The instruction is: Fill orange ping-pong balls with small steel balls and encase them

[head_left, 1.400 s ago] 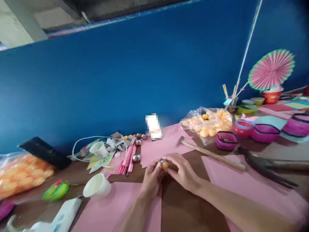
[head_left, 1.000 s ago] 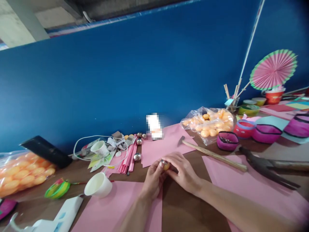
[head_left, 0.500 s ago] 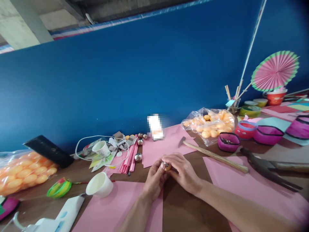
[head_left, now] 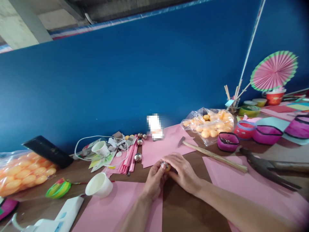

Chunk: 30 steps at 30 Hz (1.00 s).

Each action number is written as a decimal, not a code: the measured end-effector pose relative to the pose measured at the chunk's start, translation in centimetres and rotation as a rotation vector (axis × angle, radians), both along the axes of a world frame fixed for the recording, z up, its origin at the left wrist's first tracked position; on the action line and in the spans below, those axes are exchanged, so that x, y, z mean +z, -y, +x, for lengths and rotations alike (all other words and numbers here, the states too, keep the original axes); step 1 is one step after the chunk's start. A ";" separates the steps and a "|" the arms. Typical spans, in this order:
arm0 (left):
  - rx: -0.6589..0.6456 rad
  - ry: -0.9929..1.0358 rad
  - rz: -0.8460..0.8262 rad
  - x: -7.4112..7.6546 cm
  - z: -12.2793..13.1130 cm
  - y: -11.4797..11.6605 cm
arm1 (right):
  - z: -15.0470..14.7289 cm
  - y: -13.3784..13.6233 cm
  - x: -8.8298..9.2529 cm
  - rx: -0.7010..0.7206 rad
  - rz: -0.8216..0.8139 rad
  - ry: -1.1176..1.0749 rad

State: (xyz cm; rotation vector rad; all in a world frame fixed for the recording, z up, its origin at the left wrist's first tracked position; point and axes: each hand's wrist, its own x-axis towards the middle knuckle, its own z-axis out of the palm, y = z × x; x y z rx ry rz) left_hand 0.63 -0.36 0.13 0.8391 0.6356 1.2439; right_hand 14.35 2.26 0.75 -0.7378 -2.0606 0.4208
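Note:
My left hand and my right hand meet above the brown table, closed around one small orange ping-pong ball. Shiny silver bits cover part of its surface, and my left thumb presses against them. The fingers hide most of the ball. Beyond my hands, several silver-studded balls lie beside pink paper strips. To the right, a small magenta fabric box holds small dark metal pieces, too tiny to name surely.
A hammer and a claw hammer lie to the right. Bags of orange balls stand at the back right and far left. A white cup and a power strip are on the left, near pink paper.
My hands stay in nearly the same place, still on the ball. The silver side of the ball has shifted slightly under my left thumb.

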 end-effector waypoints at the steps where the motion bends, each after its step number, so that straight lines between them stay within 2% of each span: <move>1: 0.006 -0.004 0.001 0.0 0.0 0.0 | 0.0 0.0 0.0 0.002 0.002 -0.004; 12: 0.009 -0.044 -0.024 0.5 0.0 0.1 | 0.1 0.0 0.2 -0.022 -0.015 -0.047; 30: 0.029 -0.038 -0.037 0.1 0.0 0.1 | 0.4 0.2 0.7 -0.016 -0.030 -0.037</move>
